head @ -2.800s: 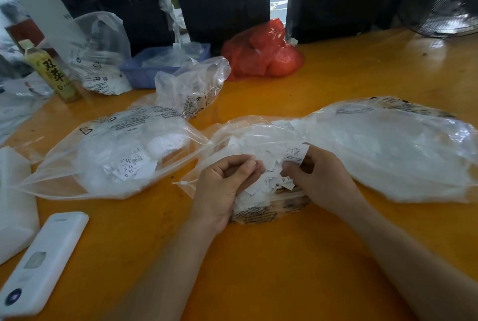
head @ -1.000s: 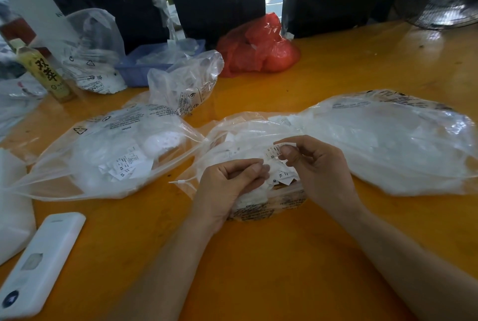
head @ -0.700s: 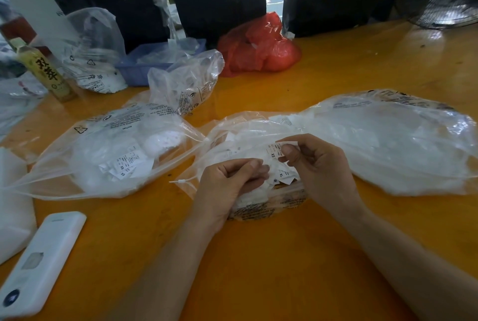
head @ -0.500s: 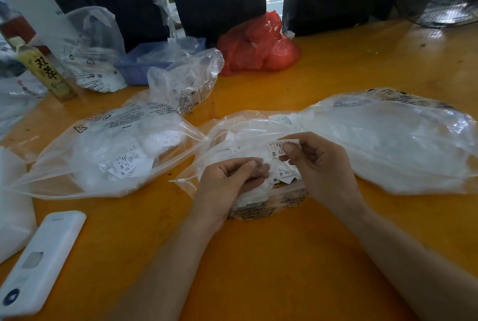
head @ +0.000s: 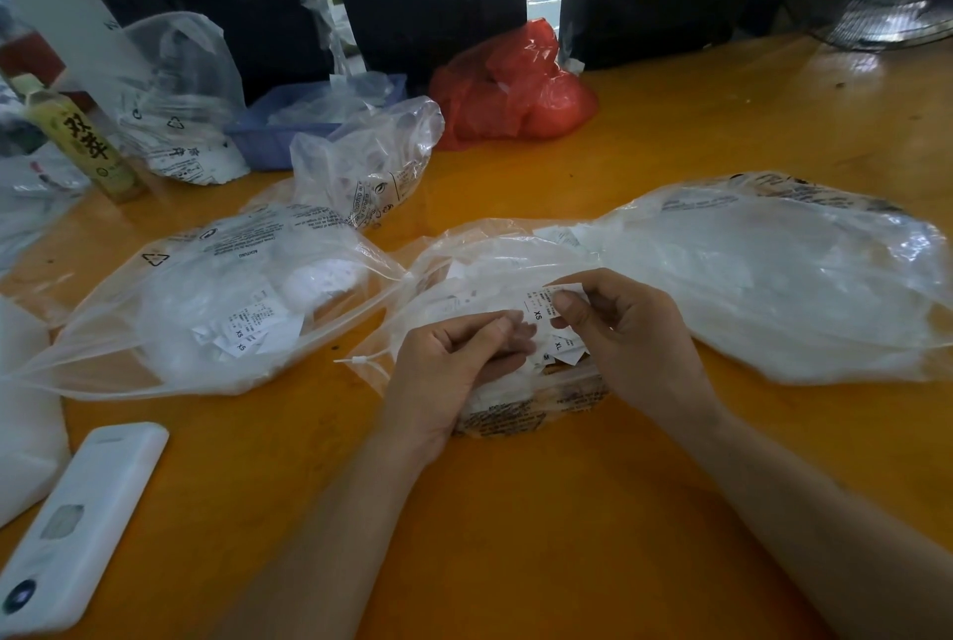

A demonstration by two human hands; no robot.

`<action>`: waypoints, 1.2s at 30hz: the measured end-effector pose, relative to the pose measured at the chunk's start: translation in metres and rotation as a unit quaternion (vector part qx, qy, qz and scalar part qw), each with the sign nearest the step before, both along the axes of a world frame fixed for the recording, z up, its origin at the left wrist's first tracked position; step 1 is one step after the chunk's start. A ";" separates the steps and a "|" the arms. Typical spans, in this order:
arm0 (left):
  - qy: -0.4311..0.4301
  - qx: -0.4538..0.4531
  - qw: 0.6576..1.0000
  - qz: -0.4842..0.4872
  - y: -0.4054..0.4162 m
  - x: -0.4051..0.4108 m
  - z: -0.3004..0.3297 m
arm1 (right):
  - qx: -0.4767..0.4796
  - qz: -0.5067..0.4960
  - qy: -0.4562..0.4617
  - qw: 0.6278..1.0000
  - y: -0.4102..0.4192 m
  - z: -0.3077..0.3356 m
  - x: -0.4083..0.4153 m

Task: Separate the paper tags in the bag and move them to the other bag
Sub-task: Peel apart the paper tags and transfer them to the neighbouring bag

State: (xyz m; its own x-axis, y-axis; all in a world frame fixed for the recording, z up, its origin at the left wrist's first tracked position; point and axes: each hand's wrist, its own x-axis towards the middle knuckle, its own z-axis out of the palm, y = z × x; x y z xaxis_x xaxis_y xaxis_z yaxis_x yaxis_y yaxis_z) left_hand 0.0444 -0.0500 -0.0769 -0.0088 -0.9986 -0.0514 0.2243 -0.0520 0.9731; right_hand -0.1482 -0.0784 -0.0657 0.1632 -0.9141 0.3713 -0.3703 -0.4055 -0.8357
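Tag [head: 542, 301] of white paper, printed "XS", pinched upright between thumb and forefinger of the right hand [head: 631, 335], just above the open mouth of the middle clear bag [head: 479, 268]. Left hand [head: 454, 366] beside it, fingers curled inward over the loose tags [head: 564, 348] heaped in that mouth; whether it actually grips any of them cannot be told. Among the heap, pieces marked "XL" and "M" are legible just below the raised tag. The middle bag lies near the centre of the orange table [head: 567, 526], its printed lower edge showing under both hands.

To the left, touching the middle bag's corner, lies a second clear bag [head: 206, 309] holding white contents and several "XS" tags behind its film. To the right, a large, fuller clear bag [head: 773, 278] runs toward the table's right edge and appears joined to the middle one.

Toward the far edge: a small crumpled clear bag [head: 371, 159], a blue tray [head: 273, 141] stuffed with plastic, a red bag [head: 515, 92], another clear bag [head: 175, 92] with recycling marks, and a bottle [head: 77, 144] with a yellow label near the far left corner. At the near left corner rests a white device [head: 77, 526], with a white packet [head: 26, 423] at the left edge.
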 end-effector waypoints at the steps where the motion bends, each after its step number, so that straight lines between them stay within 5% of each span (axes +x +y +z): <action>1: 0.003 0.000 1.000 0.003 0.000 0.000 0.000 | 0.007 -0.003 0.005 1.000 0.000 0.000 0.000; 10: -0.020 0.009 0.999 0.023 0.000 0.001 -0.002 | 0.081 0.032 0.067 0.994 -0.003 -0.004 -0.005; 22: -0.158 -0.030 0.987 0.022 0.005 0.000 0.002 | 0.041 0.003 0.052 0.998 -0.002 -0.005 -0.004; 33: -0.138 -0.021 0.989 0.055 0.004 0.000 0.001 | 0.023 0.052 0.079 0.995 0.002 -0.004 0.000; 36: -0.112 -0.016 0.992 0.061 0.003 0.000 0.002 | 0.058 0.009 0.015 0.998 0.001 -0.005 -0.001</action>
